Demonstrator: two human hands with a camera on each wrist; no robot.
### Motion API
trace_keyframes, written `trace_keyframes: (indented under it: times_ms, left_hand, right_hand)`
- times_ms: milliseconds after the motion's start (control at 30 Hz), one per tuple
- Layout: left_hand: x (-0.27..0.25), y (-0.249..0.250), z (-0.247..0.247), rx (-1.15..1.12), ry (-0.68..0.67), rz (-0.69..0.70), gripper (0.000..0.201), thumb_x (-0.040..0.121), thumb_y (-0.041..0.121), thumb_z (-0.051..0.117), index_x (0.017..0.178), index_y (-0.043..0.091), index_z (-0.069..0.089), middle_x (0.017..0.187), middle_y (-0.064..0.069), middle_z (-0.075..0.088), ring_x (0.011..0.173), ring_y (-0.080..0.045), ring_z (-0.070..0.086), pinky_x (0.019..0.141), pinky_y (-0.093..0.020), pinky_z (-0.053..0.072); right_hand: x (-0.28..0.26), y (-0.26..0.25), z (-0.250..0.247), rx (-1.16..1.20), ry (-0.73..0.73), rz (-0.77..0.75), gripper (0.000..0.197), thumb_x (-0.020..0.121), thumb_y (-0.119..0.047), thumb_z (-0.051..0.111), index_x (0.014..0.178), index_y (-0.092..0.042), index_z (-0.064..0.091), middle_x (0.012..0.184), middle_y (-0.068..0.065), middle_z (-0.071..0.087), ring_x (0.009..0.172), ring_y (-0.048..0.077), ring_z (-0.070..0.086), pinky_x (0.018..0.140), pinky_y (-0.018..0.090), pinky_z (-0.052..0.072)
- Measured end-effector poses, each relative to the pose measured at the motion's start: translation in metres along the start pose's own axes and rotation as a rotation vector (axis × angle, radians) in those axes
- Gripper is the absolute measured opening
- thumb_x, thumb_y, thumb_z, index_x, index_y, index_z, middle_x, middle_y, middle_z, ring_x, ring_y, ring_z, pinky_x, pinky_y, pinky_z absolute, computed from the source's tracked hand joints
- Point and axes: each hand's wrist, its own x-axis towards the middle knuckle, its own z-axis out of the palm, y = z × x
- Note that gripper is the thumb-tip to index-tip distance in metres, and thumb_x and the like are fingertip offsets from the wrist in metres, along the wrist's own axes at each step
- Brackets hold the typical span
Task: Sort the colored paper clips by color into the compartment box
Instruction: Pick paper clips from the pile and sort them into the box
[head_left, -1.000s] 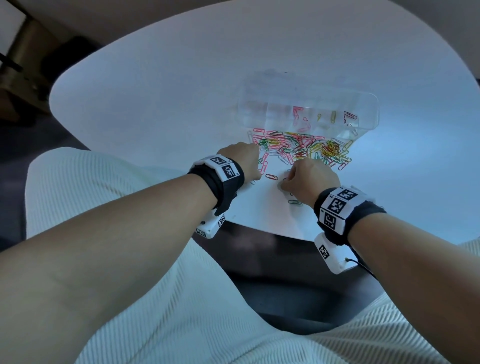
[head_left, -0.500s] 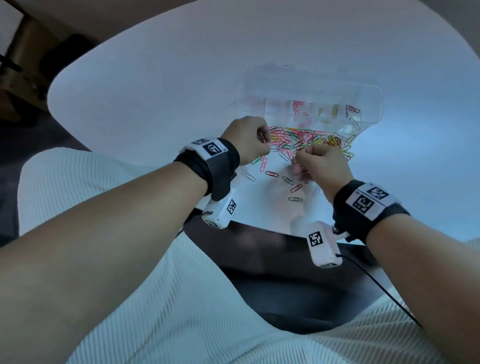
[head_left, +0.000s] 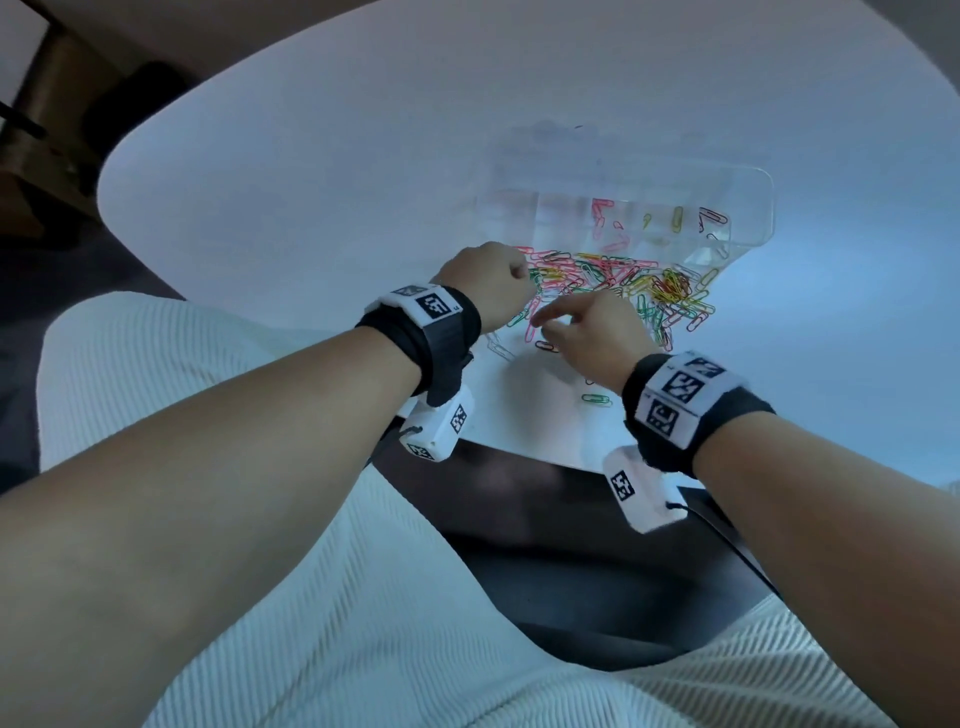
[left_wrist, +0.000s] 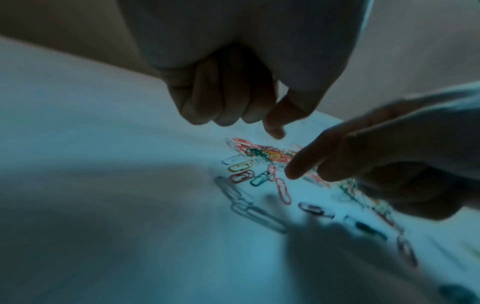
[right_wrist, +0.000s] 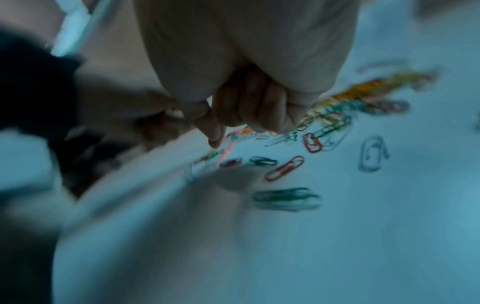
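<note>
A pile of coloured paper clips lies on the white table just in front of the clear compartment box. Some compartments hold pink clips, a yellow clip and red clips. My left hand hovers at the pile's left end, three fingers curled into the palm and the index finger pointing down; I see nothing in it. My right hand is beside it, its index finger stretched down to a pink clip, thumb apart, other fingers curled.
Loose clips lie nearer me: a green one, a red one, white ones. The table's front edge is close behind my wrists, with my lap in white fabric below.
Both hands moved from the near edge up to the pile. The right hand then shifted left and stretched out its index finger; the left hand stayed curled at the pile's left end.
</note>
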Motion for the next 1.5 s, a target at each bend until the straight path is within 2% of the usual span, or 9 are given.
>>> trace_keyframes:
  times_ms: [100,333,500,633,767,1067,1233,1333,1500]
  left_hand:
    - [-0.002,-0.003,0.004,0.077,0.014,0.019,0.011,0.081,0.025,0.056,0.082,0.033,0.063,0.086,0.009,0.059,0.084,-0.020,0.057,0.069,-0.026,0.042]
    - [-0.002,-0.004,0.013,0.177,0.046,0.035,0.024,0.087,0.048,0.058,0.105,0.033,0.065,0.107,0.001,0.066,0.096,-0.025,0.061,0.073,-0.028,0.039]
    - [-0.003,0.000,0.023,0.280,0.066,0.082,0.025,0.092,0.044,0.050,0.104,0.027,0.065,0.101,-0.004,0.067,0.091,-0.029,0.062,0.071,-0.029,0.038]
    - [0.002,0.005,0.027,0.333,0.049,0.081,0.022,0.093,0.033,0.050,0.102,0.022,0.066,0.101,-0.006,0.067,0.090,-0.030,0.062,0.071,-0.031,0.041]
    - [0.005,0.004,0.027,0.328,0.006,0.031,0.017,0.083,0.027,0.059,0.096,0.020,0.065,0.097,-0.004,0.067,0.087,-0.030,0.062,0.074,-0.032,0.046]
    - [0.004,0.003,0.024,0.309,-0.061,0.047,0.022,0.083,0.035,0.060,0.098,0.019,0.062,0.096,-0.004,0.065,0.086,-0.029,0.061,0.078,-0.035,0.049]
    - [0.001,0.006,0.020,0.352,-0.104,0.079,0.019,0.082,0.031,0.061,0.095,0.017,0.062,0.091,-0.004,0.065,0.081,-0.027,0.061,0.070,-0.030,0.045]
    - [0.001,0.008,0.017,0.360,-0.112,0.093,0.018,0.082,0.030,0.063,0.093,0.016,0.063,0.088,-0.003,0.065,0.079,-0.027,0.061,0.069,-0.031,0.046]
    - [-0.007,0.009,0.018,0.373,-0.133,0.093,0.024,0.085,0.036,0.049,0.075,0.016,0.045,0.072,-0.002,0.049,0.067,-0.025,0.049,0.063,-0.030,0.037]
  right_hand:
    - [-0.003,0.004,0.004,-0.281,-0.039,-0.061,0.026,0.089,-0.026,0.056,0.102,-0.041,0.074,0.097,-0.002,0.072,0.076,0.019,0.064,0.069,0.028,0.053]
    - [-0.007,0.008,-0.003,-0.277,0.036,0.003,0.009,0.085,-0.030,0.069,0.087,-0.036,0.076,0.096,-0.003,0.073,0.077,0.018,0.065,0.063,0.028,0.054]
    - [-0.008,0.012,-0.002,-0.295,0.100,-0.012,0.028,0.085,-0.033,0.068,0.112,-0.037,0.069,0.105,-0.001,0.071,0.087,0.019,0.065,0.070,0.027,0.051]
    - [-0.009,0.013,-0.001,-0.355,0.092,-0.029,0.018,0.088,-0.034,0.066,0.105,-0.037,0.073,0.105,-0.001,0.072,0.087,0.019,0.067,0.072,0.028,0.054]
    - [-0.003,0.011,-0.001,-0.352,0.099,0.041,0.012,0.087,-0.037,0.068,0.094,-0.030,0.074,0.098,0.001,0.072,0.072,0.020,0.066,0.058,0.024,0.048]
    - [0.013,0.002,-0.009,-0.459,0.063,-0.003,0.022,0.089,-0.021,0.063,0.106,-0.030,0.073,0.112,0.003,0.070,0.088,0.023,0.067,0.076,0.032,0.056]
    - [0.019,0.004,-0.010,-0.614,0.022,0.018,0.012,0.088,-0.032,0.068,0.093,-0.025,0.075,0.089,0.005,0.071,0.078,0.026,0.066,0.066,0.030,0.053]
    - [0.020,0.005,-0.008,-0.609,0.012,0.055,0.028,0.087,-0.042,0.067,0.089,-0.015,0.071,0.075,0.006,0.064,0.072,0.025,0.062,0.060,0.028,0.046]
    - [0.015,0.001,-0.009,-0.597,-0.044,0.105,0.032,0.085,-0.041,0.068,0.083,-0.011,0.061,0.074,0.005,0.059,0.070,0.024,0.062,0.058,0.027,0.048]
